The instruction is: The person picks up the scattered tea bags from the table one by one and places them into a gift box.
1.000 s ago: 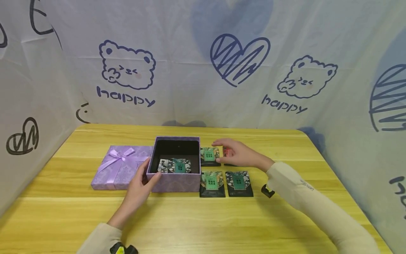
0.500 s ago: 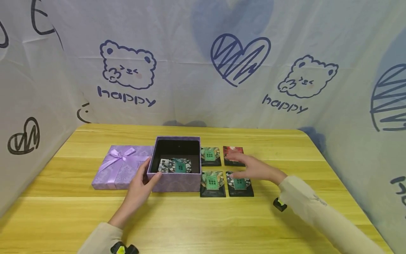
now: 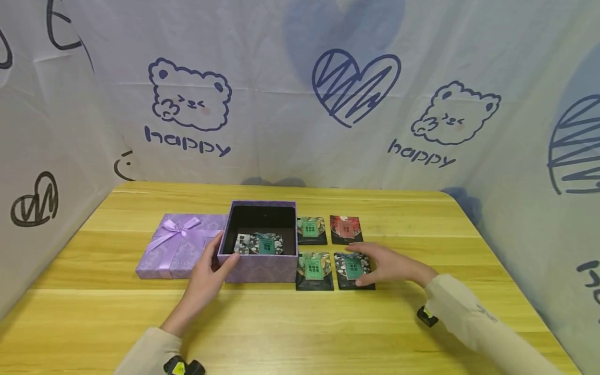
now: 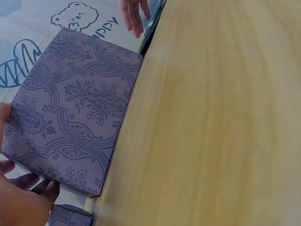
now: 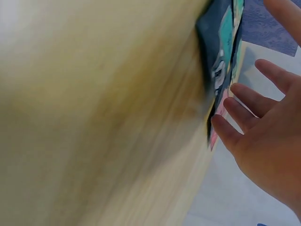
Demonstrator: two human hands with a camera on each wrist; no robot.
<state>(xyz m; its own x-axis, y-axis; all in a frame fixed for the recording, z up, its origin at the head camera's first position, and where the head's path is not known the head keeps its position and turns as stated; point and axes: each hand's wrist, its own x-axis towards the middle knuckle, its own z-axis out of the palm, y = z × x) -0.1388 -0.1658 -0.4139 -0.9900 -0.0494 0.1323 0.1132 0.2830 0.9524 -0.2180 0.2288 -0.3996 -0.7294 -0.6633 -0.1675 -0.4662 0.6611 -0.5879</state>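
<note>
An open purple box point(image 3: 261, 270) with a dark inside stands on the table. Inside it lies a sachet with a green label point(image 3: 267, 244). My left hand point(image 3: 206, 273) holds the box at its front left corner, thumb at the front rim and fingers along the left side; the left wrist view shows the patterned box wall point(image 4: 84, 108) beside the fingers. My right hand point(image 3: 391, 266) hovers over a black sachet with a teal label point(image 3: 352, 265), fingers spread and holding nothing. In the right wrist view, the sachet point(image 5: 221, 42) is apart from the fingers.
A purple lid with a ribbon bow point(image 3: 180, 245) lies left of the box. Right of the box lie two green sachets, one near point(image 3: 314, 271) and one far point(image 3: 311, 230), and a red sachet point(image 3: 346, 229). A printed cloth point(image 3: 272, 104) hangs behind the table.
My right hand has moved from above the far sachets toward me and to the right, over the near teal-labelled sachet. The left hand and the box stay where they were.
</note>
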